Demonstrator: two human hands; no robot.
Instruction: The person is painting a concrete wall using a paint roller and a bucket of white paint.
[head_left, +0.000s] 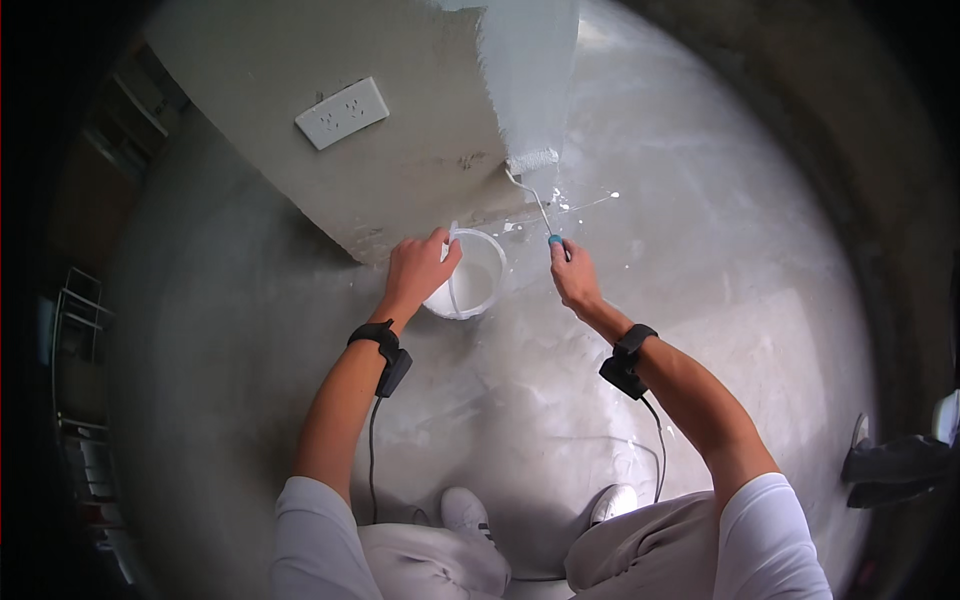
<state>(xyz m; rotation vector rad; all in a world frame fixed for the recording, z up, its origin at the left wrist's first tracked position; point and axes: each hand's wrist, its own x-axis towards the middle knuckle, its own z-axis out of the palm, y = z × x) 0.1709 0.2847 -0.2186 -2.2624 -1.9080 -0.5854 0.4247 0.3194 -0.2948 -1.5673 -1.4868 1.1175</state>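
My right hand (576, 276) grips the teal handle of a small paint roller (534, 160). Its white roller sleeve rests against the lower part of a wall, at the bottom of a strip of light paint (529, 82). My left hand (421, 270) holds the thin white handle of a plastic bucket (501, 259) by the wall's foot. White paint (474, 286) shows inside the bucket. Left of the painted strip, the grey plaster wall (420, 135) is unpainted.
A white double power socket (342, 112) sits on the wall. White paint spatters (561, 201) mark the concrete floor (480, 397) near the roller. Cables (373, 457) hang from both wrist devices. At the far right, another person's legs (896, 465) are visible; a metal rack (79, 315) stands far left.
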